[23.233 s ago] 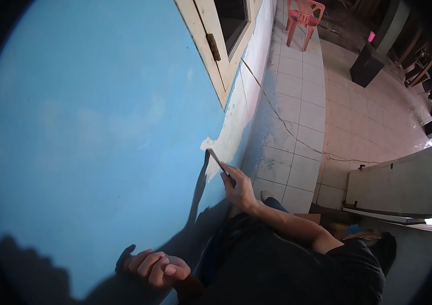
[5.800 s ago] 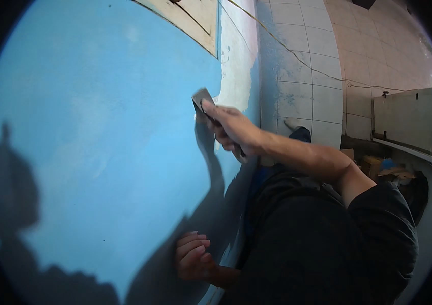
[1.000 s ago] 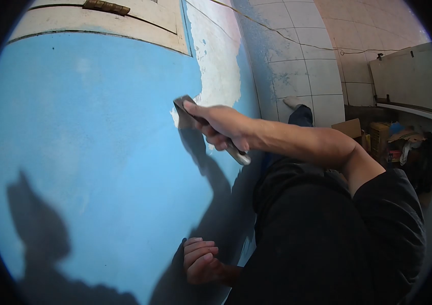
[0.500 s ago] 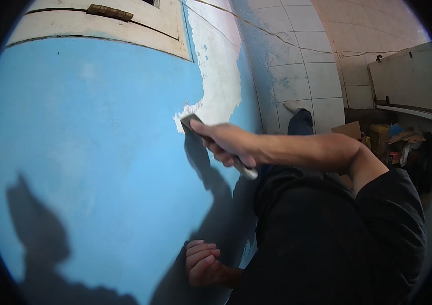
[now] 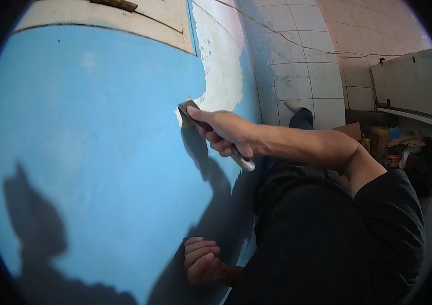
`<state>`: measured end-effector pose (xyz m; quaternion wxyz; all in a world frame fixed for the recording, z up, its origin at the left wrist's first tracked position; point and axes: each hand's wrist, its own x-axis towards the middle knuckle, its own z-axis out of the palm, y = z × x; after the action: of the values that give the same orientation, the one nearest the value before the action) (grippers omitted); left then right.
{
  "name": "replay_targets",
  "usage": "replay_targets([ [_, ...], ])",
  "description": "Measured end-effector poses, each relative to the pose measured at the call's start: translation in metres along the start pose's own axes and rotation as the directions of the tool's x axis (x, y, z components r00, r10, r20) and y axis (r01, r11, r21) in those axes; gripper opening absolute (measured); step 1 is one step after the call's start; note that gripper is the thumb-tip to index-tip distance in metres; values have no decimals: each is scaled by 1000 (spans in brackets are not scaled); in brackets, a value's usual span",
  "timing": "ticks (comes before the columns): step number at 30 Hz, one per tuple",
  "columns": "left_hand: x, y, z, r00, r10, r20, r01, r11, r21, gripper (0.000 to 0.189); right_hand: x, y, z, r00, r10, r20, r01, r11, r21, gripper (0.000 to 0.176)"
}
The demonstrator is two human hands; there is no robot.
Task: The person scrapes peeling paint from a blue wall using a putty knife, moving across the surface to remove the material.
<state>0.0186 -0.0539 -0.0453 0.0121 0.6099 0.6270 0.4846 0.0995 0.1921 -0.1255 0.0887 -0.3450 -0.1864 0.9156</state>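
My right hand [image 5: 228,133] is closed around a scraper [image 5: 244,161], its thumb pressed along the blade. The blade's edge meets the blue painted wall [image 5: 99,117] at the lower left end of a bare white patch [image 5: 221,76]. The handle's butt sticks out below my fingers. Lower down, my left hand [image 5: 203,260] is curled into a loose fist close to the wall, with nothing showing in it. Shadows of my head and arm fall across the blue paint.
A pale wooden frame [image 5: 150,25] with a metal hinge borders the wall at the top. A thin cable [image 5: 282,39] runs over the tiled floor [image 5: 292,46]. Boxes and clutter [image 5: 394,145] lie at the right, below a pale panel [image 5: 411,79]. My foot [image 5: 294,105] is near the wall.
The scraper and my right hand have shifted slightly up and left, and the blade now covers part of the bare patch's lower end. My left hand stays nearly in place.
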Motion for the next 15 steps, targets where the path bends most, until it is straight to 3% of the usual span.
replay_targets([
  [4,0,0,0,1000,-6,15,7,1000,-9,26,4,14,-3,997,-51,63,51,999,9,51],
  [8,2,1,0,1000,-10,3,10,1000,0,26,-5,13,4,1000,-1,29,1,1000,-22,52],
  [10,1,0,1,1000,-9,-1,9,1000,0,26,5,4,0,991,-106,78,104,994,26,50],
  [12,6,3,4,1000,-11,-11,11,1000,0,26,13,-4,1,992,-122,27,121,992,44,49],
  [15,2,-1,2,1000,-3,-26,3,1000,-13,26,0,11,2,997,-73,26,74,996,-49,49],
])
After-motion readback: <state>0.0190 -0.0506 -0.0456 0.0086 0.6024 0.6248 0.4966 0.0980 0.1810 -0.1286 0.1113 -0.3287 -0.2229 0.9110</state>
